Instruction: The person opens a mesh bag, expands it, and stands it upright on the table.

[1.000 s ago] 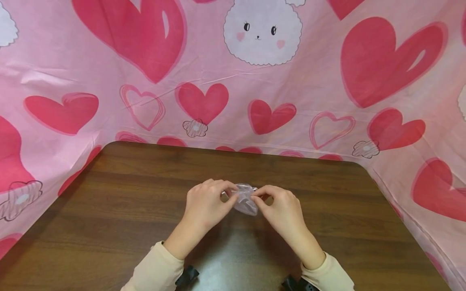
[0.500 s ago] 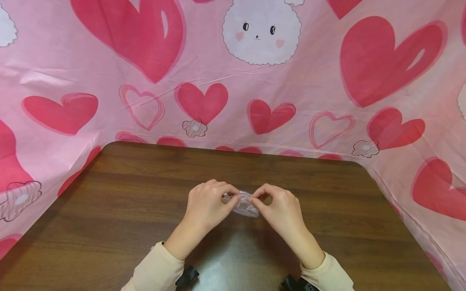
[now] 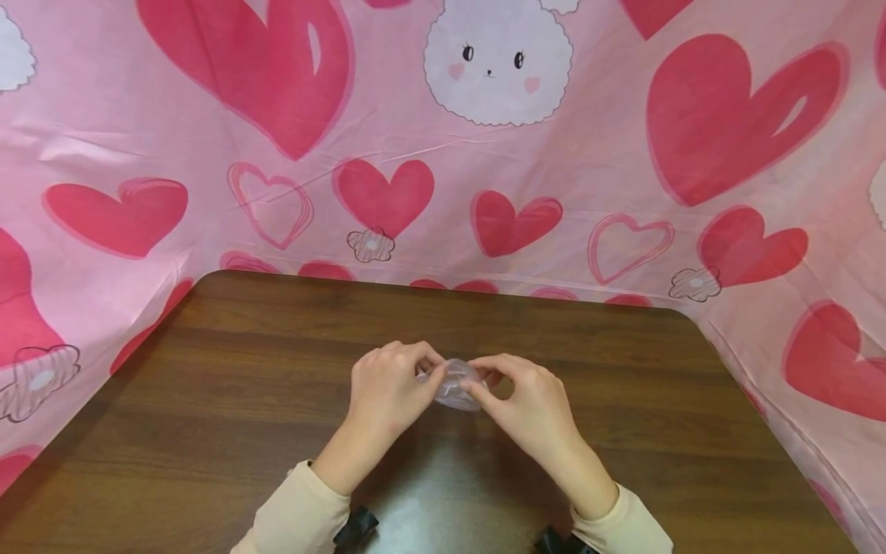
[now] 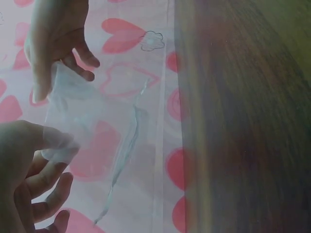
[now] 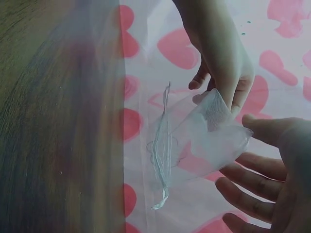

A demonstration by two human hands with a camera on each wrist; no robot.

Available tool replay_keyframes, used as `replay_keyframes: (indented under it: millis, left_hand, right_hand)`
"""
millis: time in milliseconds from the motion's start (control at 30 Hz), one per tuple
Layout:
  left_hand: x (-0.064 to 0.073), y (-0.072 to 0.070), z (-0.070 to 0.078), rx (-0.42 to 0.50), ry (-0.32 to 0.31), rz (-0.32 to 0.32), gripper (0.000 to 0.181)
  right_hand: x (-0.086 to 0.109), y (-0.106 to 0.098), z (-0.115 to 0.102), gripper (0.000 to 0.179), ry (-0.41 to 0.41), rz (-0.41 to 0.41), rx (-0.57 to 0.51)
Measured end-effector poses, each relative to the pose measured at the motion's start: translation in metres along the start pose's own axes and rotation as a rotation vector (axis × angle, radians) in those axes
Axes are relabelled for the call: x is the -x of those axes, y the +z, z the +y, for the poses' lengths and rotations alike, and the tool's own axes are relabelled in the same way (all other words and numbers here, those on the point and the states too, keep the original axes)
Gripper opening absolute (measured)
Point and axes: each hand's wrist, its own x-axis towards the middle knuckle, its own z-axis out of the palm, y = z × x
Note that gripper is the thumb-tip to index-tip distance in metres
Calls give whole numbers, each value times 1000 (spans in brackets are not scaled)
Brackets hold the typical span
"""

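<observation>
A sheer white drawstring pouch, with a thin cord along one edge, hangs between the two hands above the table. My left hand pinches one corner between thumb and index finger; the pinch shows in the left wrist view, where the pouch spreads out flat. At the opposite side is my right hand, thumb at the near face and fingers extended behind. In the right wrist view, the right hand's thumb and fingers stand apart around the pouch's edge, thumb tip right at its corner.
The brown wood-grain table spreads beneath both hands. A pink cloth printed with red hearts surrounds its back and sides. Black straps sit at the wrists, beside cream sleeves.
The right hand's pinch has loosened, its thumb and index finger moving apart around the pouch. The left hand has shifted slightly left with the pouch, which looks rounder than before.
</observation>
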Motion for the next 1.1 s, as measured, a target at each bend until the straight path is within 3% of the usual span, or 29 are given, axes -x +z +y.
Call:
replay_keyframes:
  millis: [200, 500, 700, 1100]
  left_hand:
    - [0, 1, 0, -14, -18, 17, 6]
    - [1, -1, -1, 4, 1, 14, 4]
    - [1, -1, 0, 23, -3, -21, 5]
    - [2, 0, 2, 63, 32, -91, 12]
  right_hand:
    - [2, -1, -1, 32, -5, -29, 10]
    - [1, 1, 3, 13, -8, 34, 27]
    - [-1, 2, 6, 10, 1, 96, 45]
    - [-2, 1, 6, 14, 14, 82, 49]
